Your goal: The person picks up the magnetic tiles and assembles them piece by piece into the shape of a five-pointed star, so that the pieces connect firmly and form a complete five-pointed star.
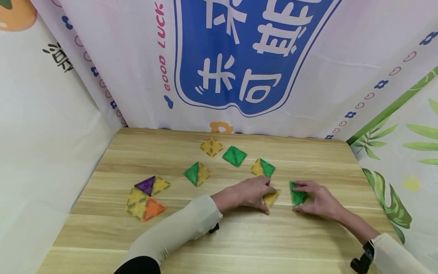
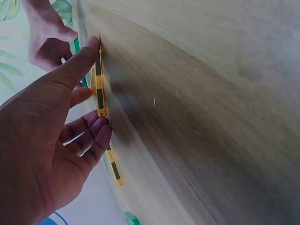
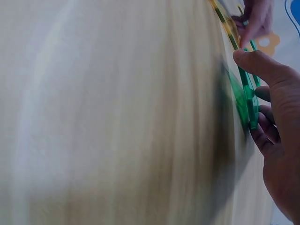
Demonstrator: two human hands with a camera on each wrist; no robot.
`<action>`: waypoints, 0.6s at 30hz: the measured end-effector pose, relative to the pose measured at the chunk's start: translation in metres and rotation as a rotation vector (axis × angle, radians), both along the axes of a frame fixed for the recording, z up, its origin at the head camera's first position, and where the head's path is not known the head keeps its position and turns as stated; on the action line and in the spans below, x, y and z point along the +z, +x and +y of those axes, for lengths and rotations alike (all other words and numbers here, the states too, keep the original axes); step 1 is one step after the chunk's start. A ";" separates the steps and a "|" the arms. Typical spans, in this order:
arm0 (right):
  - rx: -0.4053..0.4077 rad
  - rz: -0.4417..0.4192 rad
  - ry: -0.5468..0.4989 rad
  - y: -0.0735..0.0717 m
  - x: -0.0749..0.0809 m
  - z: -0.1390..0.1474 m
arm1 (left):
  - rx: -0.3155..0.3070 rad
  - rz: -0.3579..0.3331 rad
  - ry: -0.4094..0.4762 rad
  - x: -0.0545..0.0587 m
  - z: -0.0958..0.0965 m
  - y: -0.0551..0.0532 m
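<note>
My left hand (image 1: 249, 192) pinches a translucent yellow triangular magnetic tile (image 1: 271, 198) by its edges. In the left wrist view, thumb and fingertips sit at opposite corners of that tile (image 2: 99, 84). Just to the right, my right hand (image 1: 319, 200) grips a green triangular magnetic tile (image 1: 297, 195) between thumb and fingers. The right wrist view shows this green tile (image 3: 247, 89) edge-on, close over the wood. A narrow gap separates the two held tiles in the head view. Right behind my left hand lies a yellow-and-green tile pair (image 1: 262, 167).
Farther back on the wooden table (image 1: 273, 243) lie a yellow pair (image 1: 211, 147), a green pair (image 1: 234, 156) and a green-and-yellow pair (image 1: 197, 174). At the left is a cluster of yellow tiles (image 1: 137, 201) with a purple tile (image 1: 146, 185) and an orange tile (image 1: 154, 209). A printed cloth (image 1: 137, 68) hangs behind.
</note>
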State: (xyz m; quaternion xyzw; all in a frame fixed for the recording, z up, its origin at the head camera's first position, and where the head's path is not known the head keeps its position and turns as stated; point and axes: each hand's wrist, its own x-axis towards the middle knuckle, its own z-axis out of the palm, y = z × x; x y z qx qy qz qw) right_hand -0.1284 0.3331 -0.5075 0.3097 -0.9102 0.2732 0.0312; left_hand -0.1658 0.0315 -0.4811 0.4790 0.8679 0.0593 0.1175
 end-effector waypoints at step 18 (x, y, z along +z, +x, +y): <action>-0.051 0.033 0.004 0.020 -0.005 -0.034 | -0.011 0.058 0.034 0.000 0.004 0.003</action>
